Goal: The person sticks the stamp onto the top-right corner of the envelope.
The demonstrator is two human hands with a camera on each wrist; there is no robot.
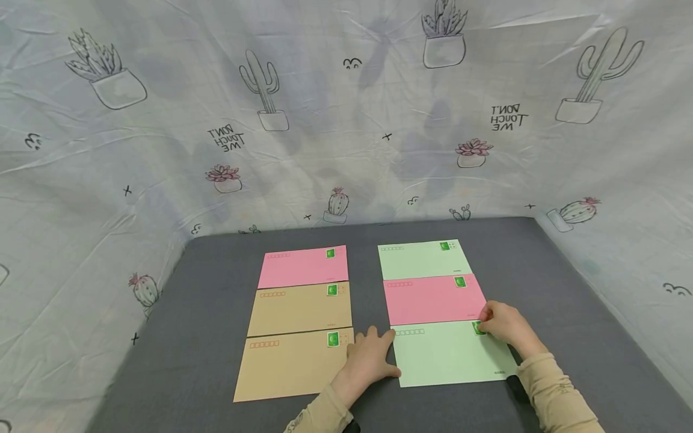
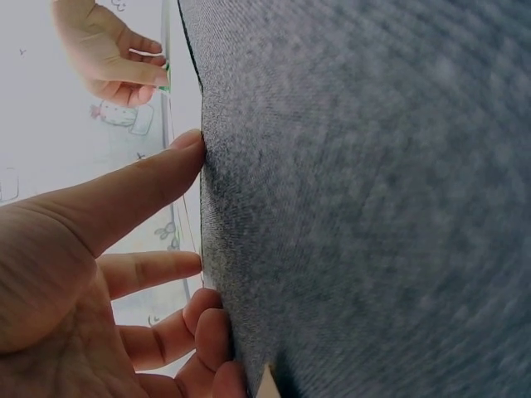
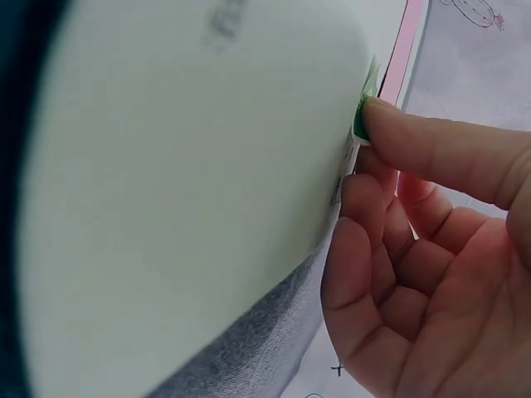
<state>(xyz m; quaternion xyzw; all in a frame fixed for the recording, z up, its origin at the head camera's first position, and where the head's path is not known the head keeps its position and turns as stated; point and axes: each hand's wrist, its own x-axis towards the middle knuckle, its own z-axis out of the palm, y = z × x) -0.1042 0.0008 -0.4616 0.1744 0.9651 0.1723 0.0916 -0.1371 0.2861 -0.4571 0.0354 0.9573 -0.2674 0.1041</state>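
A light green envelope [image 1: 449,358] lies nearest me in the right-hand column. At its top right corner, my right hand [image 1: 508,328] pinches a small green stamp [image 1: 477,329] between thumb and finger. In the right wrist view the thumb covers part of this stamp [image 3: 360,124], and its upper edge stands off the paper. My left hand [image 1: 370,361] is at the same envelope's left edge, fingers spread, with thumb and index fingertips right at the paper. Its other fingers overlap the right side of the nearest tan envelope [image 1: 292,370].
Above the green envelope lie a pink one [image 1: 433,300] and another green one [image 1: 422,261], each stamped. The left column has a pink envelope [image 1: 303,267] and a second tan one [image 1: 300,310], also stamped. A dark grey cloth [image 1: 178,361] covers the table, with a cactus-print curtain [image 1: 346,120] behind.
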